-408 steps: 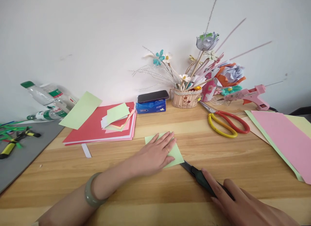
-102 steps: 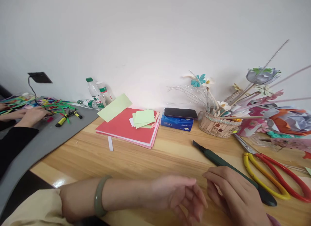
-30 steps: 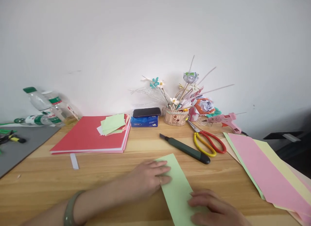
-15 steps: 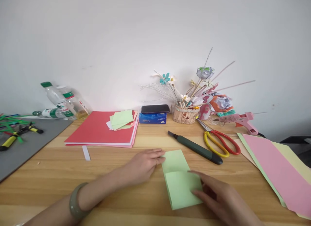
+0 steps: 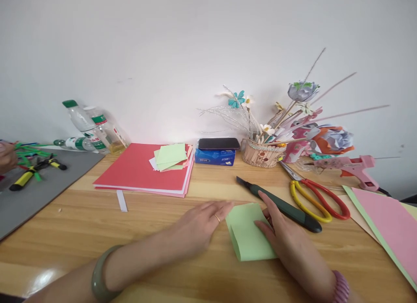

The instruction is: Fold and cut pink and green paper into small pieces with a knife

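A light green sheet of paper point(image 5: 247, 233) lies folded in half on the wooden table point(image 5: 130, 233). My left hand point(image 5: 198, 227) rests flat at its left edge, fingertips touching the paper. My right hand point(image 5: 283, 238) lies on the paper's right side, fingers pressing the top layer down. Neither hand grips anything. A dark green utility knife point(image 5: 280, 205) lies just beyond my right fingers.
Red-and-yellow scissors point(image 5: 316, 198), a pink glue gun point(image 5: 352, 168) and pink and green sheets point(image 5: 387, 224) lie at the right. A basket of paper flowers point(image 5: 263, 153), a phone on a blue tissue pack point(image 5: 216, 151) and a red paper stack point(image 5: 143, 172) stand behind. Another person's hand point(image 5: 4, 157) is at far left.
The long green sheet has been folded over onto itself, near half onto far half. My right hand slid up onto the folded paper; my left hand stayed at its left edge.
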`<state>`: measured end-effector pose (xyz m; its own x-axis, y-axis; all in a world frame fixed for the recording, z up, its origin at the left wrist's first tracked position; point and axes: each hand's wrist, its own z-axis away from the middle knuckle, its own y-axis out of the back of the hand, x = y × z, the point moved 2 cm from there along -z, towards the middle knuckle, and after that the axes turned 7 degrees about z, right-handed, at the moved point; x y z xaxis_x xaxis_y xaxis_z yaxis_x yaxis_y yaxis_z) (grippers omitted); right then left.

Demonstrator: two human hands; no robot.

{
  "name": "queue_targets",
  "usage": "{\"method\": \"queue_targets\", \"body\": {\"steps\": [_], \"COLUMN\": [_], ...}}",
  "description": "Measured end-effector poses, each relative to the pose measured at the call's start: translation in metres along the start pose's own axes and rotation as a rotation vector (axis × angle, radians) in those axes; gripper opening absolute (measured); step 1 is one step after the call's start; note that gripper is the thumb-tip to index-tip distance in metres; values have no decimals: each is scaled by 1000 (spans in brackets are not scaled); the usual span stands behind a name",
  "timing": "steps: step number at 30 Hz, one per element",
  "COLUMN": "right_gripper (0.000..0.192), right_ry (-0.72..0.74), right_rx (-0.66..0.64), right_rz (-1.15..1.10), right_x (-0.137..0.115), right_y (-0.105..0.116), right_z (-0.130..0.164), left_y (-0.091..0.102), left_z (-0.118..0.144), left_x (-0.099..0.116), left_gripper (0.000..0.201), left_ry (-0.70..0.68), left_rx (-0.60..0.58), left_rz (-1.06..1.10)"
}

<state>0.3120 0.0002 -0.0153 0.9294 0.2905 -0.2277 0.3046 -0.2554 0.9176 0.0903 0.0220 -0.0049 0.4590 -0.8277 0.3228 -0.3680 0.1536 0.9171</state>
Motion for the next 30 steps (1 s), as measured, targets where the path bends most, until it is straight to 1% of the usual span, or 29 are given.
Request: {"method": "queue_targets", "body": {"steps": [2,5,8,11,12,13,14,15,17,18,19,21,25,30], "right_gripper": [52,52,51,44,39,35,31,29,28,30,34,41,55,59], "right_ry": [35,70,74,17,26,69,153,271,524,624,691,739,763,805], "right_rx": [26,69,101,155,187,218,232,231,188,164,148,127,96,102], "right_rz": [42,100,121,131,128,120,107,95,108,130,150,178,226,304], "right_x": [-1,-4,-4,2,3,4,3,1,-4,-6,-7,-6,1,5], "right_y": [-4,-7,-3,10,16,22,27,30,30,27,24,17,7,3], "right_z": [-2,-5,-6,-2,0,4,8,13,23,27,31,37,46,52], "left_y": [0,0,-2,-5,-6,-6,-6,-6,-5,-4,-4,-3,0,6], "left_z": [0,1,3,5,6,7,8,8,9,10,10,11,12,10], "left_x": [1,3,4,4,5,5,6,8,11,13,14,15,14,10], "left_gripper": [66,49,37,34,34,33,33,32,30,30,30,29,25,25], "left_ry": [-47,-95,-105,-116,-123,-138,-155,-174,-209,-223,-234,-260,-321,-327], "left_rx": [-59,-114,-89,-55,-49,-38,-25,-11,21,39,54,79,127,198], "left_rz": [-78,-199,-253,-298,-318,-339,-361,-383,-424,-440,-452,-456,-415,-327]}}
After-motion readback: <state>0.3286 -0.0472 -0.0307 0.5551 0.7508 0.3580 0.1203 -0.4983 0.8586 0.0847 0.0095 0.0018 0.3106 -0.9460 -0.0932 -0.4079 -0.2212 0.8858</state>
